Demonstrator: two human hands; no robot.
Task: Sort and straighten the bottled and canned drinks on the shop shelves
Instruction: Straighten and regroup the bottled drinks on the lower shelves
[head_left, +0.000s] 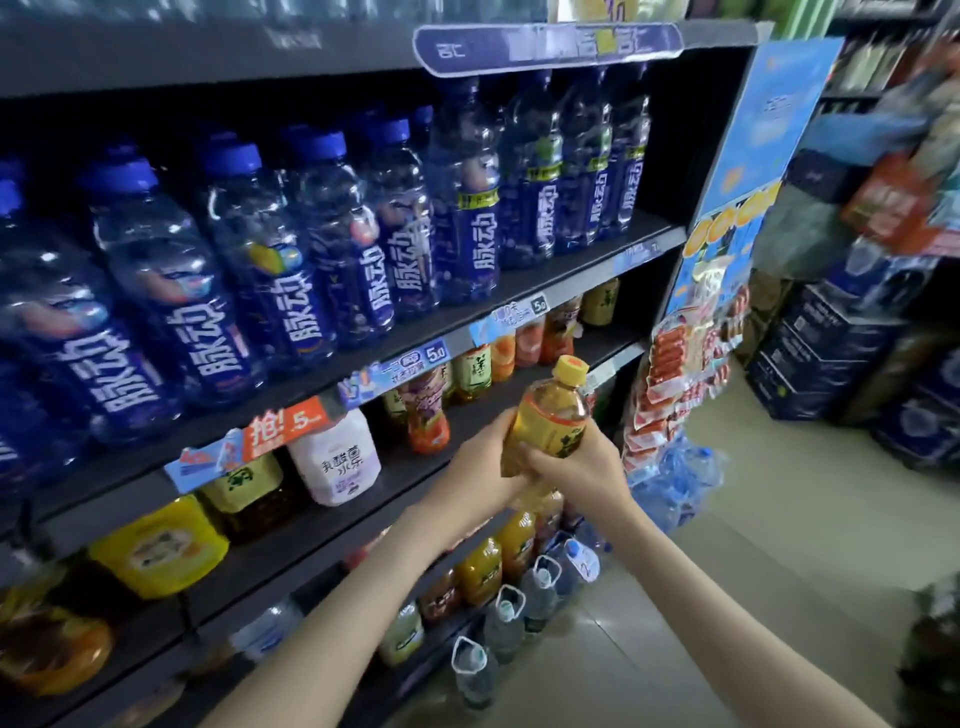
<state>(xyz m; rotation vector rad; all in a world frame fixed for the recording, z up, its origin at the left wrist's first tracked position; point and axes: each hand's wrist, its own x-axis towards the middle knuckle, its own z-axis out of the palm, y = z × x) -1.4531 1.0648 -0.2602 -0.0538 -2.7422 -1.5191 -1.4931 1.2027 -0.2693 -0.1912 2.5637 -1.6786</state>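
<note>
A tea bottle (551, 411) with amber liquid, a yellow cap and a yellow label is held in front of the middle shelf (332, 512), tilted to the right. My left hand (485, 460) grips its lower left side. My right hand (576, 462) wraps its lower right side and base. On the shelf behind stand a white yoghurt-drink bottle (335, 460), an orange-labelled bottle (427, 415) and several green and yellow tea bottles (471, 371). Above, a row of blue-capped bottles (291, 260) fills the upper shelf.
Lower shelves hold orange juice bottles (480, 571) and large yellow-labelled bottles (158, 545). Water jugs (506, 623) line the floor by the shelf foot. Hanging red snack packs (670, 384) and a pack of water bottles (675, 478) sit at the shelf end. Dark cartons (826, 353) stand across the tiled aisle.
</note>
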